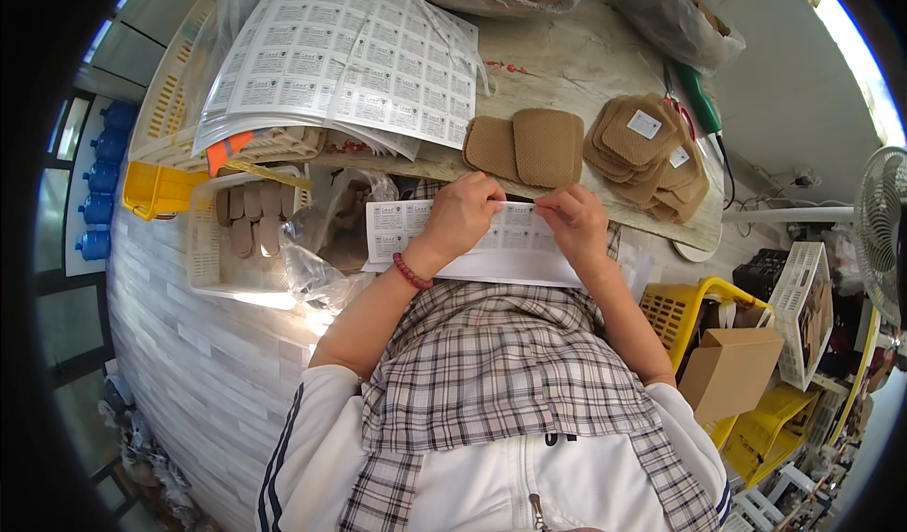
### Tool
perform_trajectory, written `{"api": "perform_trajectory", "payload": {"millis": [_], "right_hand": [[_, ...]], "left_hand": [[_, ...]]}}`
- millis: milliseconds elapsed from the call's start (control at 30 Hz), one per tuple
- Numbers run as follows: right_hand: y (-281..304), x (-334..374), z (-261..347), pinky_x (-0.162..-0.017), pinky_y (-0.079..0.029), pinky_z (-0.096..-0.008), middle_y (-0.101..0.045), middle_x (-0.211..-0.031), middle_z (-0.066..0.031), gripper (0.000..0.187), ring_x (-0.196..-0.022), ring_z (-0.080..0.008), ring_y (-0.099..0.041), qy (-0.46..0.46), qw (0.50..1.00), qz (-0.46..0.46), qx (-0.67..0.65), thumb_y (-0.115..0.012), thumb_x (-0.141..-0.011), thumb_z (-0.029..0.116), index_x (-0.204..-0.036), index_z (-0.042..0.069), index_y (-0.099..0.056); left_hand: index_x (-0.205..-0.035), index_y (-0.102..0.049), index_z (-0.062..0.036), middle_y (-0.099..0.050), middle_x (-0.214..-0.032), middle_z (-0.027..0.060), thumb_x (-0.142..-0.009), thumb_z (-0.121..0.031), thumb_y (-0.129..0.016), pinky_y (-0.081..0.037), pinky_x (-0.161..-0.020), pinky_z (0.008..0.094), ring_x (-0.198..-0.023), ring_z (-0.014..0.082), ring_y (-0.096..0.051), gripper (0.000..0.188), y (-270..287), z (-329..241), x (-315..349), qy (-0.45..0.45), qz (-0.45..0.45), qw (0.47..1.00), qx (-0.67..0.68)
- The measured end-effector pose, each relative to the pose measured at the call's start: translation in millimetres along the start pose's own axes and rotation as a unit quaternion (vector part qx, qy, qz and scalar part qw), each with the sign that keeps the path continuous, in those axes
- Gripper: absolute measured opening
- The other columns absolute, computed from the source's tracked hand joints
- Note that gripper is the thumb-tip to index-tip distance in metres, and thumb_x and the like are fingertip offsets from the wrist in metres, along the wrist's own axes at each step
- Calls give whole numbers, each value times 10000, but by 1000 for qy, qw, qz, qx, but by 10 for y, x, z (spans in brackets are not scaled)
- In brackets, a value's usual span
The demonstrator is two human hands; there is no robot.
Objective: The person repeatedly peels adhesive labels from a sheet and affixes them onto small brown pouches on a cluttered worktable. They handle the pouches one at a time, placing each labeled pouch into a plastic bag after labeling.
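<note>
A white sheet of small printed labels (515,244) lies across my lap at the table's near edge. My left hand (465,213) presses down on its upper middle, fingers curled; a red bead bracelet circles that wrist. My right hand (574,220) pinches at the sheet's top edge, apparently on one label. Just beyond my hands, two tan square patches (529,145) lie flat on the table. A heap of similar tan patches (647,149), some bearing white labels, sits to the right.
Large label sheets (345,55) are stacked at the table's left. A white basket (236,234) with tan pieces and a yellow basket (156,190) stand at my left. Green-handled scissors (697,102) lie far right. Yellow crates (690,310), a cardboard box (727,371) and a fan (883,230) stand right.
</note>
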State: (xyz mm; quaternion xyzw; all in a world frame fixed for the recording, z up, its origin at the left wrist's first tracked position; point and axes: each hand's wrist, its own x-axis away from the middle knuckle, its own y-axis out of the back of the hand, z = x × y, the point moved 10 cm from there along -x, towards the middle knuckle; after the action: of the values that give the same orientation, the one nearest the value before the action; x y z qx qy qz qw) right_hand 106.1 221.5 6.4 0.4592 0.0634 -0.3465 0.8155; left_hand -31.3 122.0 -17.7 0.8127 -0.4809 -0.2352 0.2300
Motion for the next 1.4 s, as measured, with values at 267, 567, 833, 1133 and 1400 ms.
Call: {"api": "perform_trajectory", "payload": {"millis": [267,567,833,1133,1400], "right_hand": [[34,84,180,-720,-457,-355,-661,-908,-29,144,-817,-245,-609,96,993,-65,4,-753,-711,25,-815,97,-683],[116,158,97,-745,-503,-361,-653,-982,-93,119,-859,-283,-614,39,989,-81,-115,-749,-747,-2,-821,57,-676],[8,39,59,-743,-484,-349,-660,-927,-45,180,-839,-257,-613,25,997,-62,-26,-773,-719,17,-865,67,-681],[-20,92,242,-784,-468,-382,-628,-967,-87,152,-892,-303,-583,104,990,-41,-87,-700,-708,-33,-808,64,-640],[139,-96,-515,-812,-446,-267,-572,-929,-31,52,-879,-125,-528,-178,864,-110,-457,-620,-953,32,-927,47,-578]], "left_hand": [[-876,-675,-13,-633,-843,111,-808,-57,-686,-497,-703,374,-785,283,-635,82,-39,74,-28,39,13,999,-2],[-898,-718,-22,-637,-848,100,-816,-62,-697,-496,-698,351,-771,255,-640,93,74,210,-94,90,26,996,5],[-848,-710,-53,-636,-850,95,-817,-81,-658,-513,-735,403,-818,300,-639,67,-22,119,-90,94,34,995,8],[-830,-709,-55,-640,-849,99,-811,-96,-673,-513,-742,412,-820,311,-641,58,-19,154,-144,118,62,991,8],[-832,-681,-11,-655,-980,122,-824,-35,-638,-497,-837,402,-962,306,-629,50,-22,-87,-144,42,37,997,-59]]}}
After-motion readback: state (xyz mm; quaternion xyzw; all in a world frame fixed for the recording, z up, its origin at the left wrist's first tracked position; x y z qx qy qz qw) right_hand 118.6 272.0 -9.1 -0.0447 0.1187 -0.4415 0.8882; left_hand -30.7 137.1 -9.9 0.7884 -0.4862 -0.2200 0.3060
